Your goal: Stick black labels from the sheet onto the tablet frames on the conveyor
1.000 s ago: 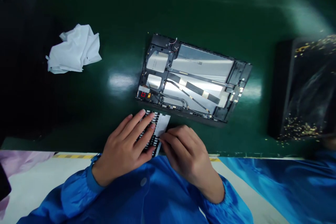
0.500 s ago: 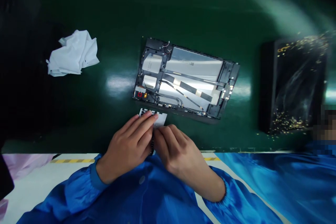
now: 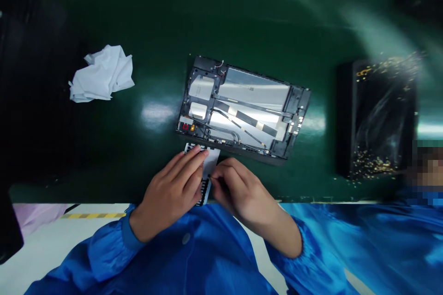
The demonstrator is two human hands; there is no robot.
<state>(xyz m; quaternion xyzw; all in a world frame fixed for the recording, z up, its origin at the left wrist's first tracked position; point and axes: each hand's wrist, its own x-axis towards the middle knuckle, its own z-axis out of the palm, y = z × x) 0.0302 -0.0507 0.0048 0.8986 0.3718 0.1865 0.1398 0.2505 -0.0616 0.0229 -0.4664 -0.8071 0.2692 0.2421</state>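
Observation:
My left hand [image 3: 169,189] lies over a white backing sheet with rows of small black adhesive strips [image 3: 212,163], gripping it with its fingers across the strips. My right hand [image 3: 238,189] pinches the sheet's right edge between fingertips and thumb. Part of the sheet is hidden under both hands. Just above the sheet, apart from my fingertips, lies an opened tablet frame [image 3: 242,110], face up, with a black chassis, silver panels, and thin cables held by tape.
A crumpled white cloth [image 3: 102,76] lies on the dark green work mat [image 3: 152,32] to the left. A black tray [image 3: 380,120] with gold specks stands at the right. My blue sleeves fill the bottom, and a pixelated patch of a co-worker [image 3: 427,170] shows at the right edge.
The sheet has turned more upright, with its lower strips showing again between my hands. My right fingertips have moved onto its edge. The whole view has shifted slightly left.

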